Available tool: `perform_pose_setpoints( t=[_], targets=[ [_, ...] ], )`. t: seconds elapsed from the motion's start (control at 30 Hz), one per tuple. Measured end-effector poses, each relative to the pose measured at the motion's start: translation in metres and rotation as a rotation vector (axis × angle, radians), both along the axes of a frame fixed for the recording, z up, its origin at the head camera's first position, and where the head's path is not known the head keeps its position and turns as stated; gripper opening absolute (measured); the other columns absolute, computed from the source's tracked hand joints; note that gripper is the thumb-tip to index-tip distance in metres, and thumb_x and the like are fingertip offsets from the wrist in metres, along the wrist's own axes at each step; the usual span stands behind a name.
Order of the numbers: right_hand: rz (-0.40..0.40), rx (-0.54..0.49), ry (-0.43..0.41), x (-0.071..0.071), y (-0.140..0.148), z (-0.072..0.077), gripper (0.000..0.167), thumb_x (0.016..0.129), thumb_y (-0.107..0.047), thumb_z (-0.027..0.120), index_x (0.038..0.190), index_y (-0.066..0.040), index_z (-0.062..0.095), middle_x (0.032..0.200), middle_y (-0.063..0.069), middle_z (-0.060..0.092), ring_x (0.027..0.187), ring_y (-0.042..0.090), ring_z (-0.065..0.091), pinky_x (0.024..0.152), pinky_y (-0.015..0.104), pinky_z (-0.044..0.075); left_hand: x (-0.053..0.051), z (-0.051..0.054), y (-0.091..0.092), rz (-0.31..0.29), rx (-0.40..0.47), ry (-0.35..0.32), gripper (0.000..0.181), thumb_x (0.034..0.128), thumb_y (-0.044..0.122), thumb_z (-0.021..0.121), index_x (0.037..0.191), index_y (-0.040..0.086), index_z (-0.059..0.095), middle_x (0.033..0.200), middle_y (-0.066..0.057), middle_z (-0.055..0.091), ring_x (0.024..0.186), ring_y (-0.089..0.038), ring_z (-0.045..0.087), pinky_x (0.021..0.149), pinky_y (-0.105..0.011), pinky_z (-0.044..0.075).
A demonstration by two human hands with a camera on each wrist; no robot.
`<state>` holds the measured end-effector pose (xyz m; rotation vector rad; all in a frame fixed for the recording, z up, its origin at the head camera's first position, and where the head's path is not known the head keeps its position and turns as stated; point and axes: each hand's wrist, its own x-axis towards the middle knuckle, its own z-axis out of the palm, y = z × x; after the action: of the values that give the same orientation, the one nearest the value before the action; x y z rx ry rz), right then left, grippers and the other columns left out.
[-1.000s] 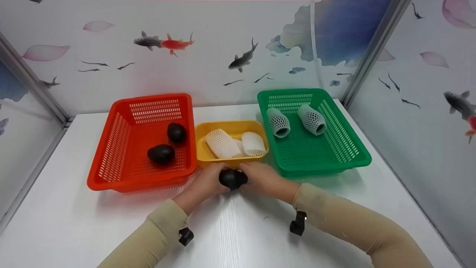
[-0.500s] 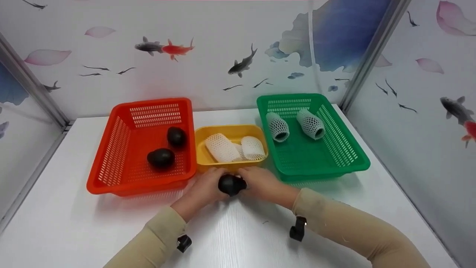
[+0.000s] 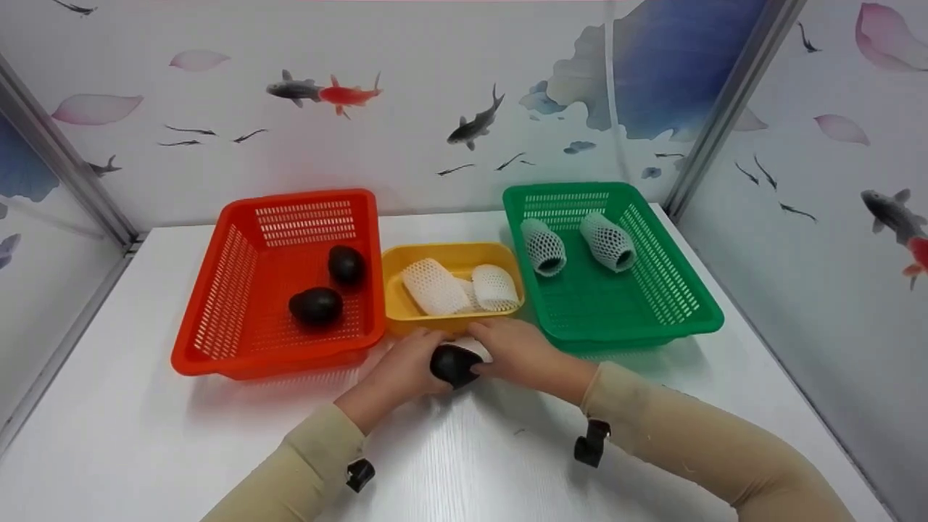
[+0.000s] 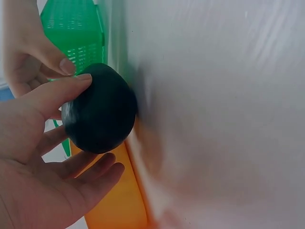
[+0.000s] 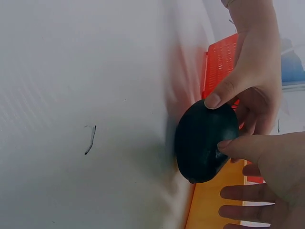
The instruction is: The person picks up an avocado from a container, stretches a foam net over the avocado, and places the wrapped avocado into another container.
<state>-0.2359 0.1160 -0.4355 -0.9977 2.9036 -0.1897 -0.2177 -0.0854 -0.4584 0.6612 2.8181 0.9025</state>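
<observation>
White table (image 3: 464,464) | dark fruit (image 3: 452,367) between left hand (image 3: 404,368), pinching it, and right hand (image 3: 528,355), spread, touching

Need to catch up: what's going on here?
A person's left hand holds a dark fruit in front of the yellow container, while the right hand touches it with its thumb. Two other dark fruits lie in the red basket. The yellow container holds white foam sleeves; the green basket, two sleeves with something dark inside.
</observation>
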Motion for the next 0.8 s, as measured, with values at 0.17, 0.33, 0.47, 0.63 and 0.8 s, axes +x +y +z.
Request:
perform_pose_setpoints(
  t=[0.17, 0.33, 0.47, 0.63, 0.8],
  targets=[
    [0.007, -0.020, 0.015, -0.002, 0.004, 0.006, 0.048, 0.084, -0.030, 0.078, 0.123, -0.011, 0.060, 0.109, 0.008, 0.066, 0.098, 0.028, 0.062, 0.084, 0.043, 0.051, 0.002, 0.002, 0.001, -0.011, -0.025, -0.050, 0.067, 0.0716, 0.020, 0.088, 0.130, 0.007, 0.058, 0.124, -0.013, 0.057, 0.112, -0.029, 0.052, 0.101, -0.046, 0.042],
    [-0.002, -0.023, 0.025, -0.006, 0.009, 0.014, 0.046, 0.084, -0.028, 0.078, 0.122, -0.009, 0.061, 0.111, 0.008, 0.066, 0.100, 0.027, 0.061, 0.085, 0.042, 0.051, 0.003, 0.004, 0.002, -0.015, -0.055, -0.093, 0.068, 0.0720, 0.022, 0.088, 0.131, 0.010, 0.057, 0.124, -0.012, 0.056, 0.112, -0.027, 0.052, 0.101, -0.045, 0.042],
    [-0.015, -0.031, 0.040, -0.012, 0.012, 0.020, 0.043, 0.085, -0.027, 0.077, 0.120, -0.007, 0.063, 0.112, 0.009, 0.066, 0.098, 0.027, 0.061, 0.085, 0.040, 0.052, 0.003, 0.006, 0.003, -0.026, -0.069, -0.110, 0.067, 0.0721, 0.023, 0.087, 0.131, 0.011, 0.057, 0.124, -0.010, 0.056, 0.111, -0.027, 0.051, 0.101, -0.045, 0.042],
    [-0.027, -0.030, 0.109, -0.020, 0.018, 0.021, 0.039, 0.085, -0.025, 0.076, 0.118, -0.008, 0.065, 0.108, 0.008, 0.066, 0.097, 0.027, 0.060, 0.086, 0.040, 0.051, 0.005, 0.008, 0.004, -0.035, -0.093, -0.102, 0.068, 0.0726, 0.025, 0.087, 0.133, 0.013, 0.057, 0.128, -0.008, 0.054, 0.115, -0.025, 0.050, 0.103, -0.043, 0.041],
    [-0.010, -0.045, 0.170, -0.024, 0.024, 0.019, 0.036, 0.083, -0.021, 0.077, 0.114, -0.006, 0.067, 0.106, 0.010, 0.066, 0.099, 0.029, 0.058, 0.088, 0.040, 0.050, 0.009, 0.010, 0.006, -0.056, -0.111, -0.101, 0.067, 0.0733, 0.025, 0.086, 0.132, 0.013, 0.057, 0.128, -0.008, 0.054, 0.116, -0.025, 0.051, 0.102, -0.043, 0.041]
  ],
)
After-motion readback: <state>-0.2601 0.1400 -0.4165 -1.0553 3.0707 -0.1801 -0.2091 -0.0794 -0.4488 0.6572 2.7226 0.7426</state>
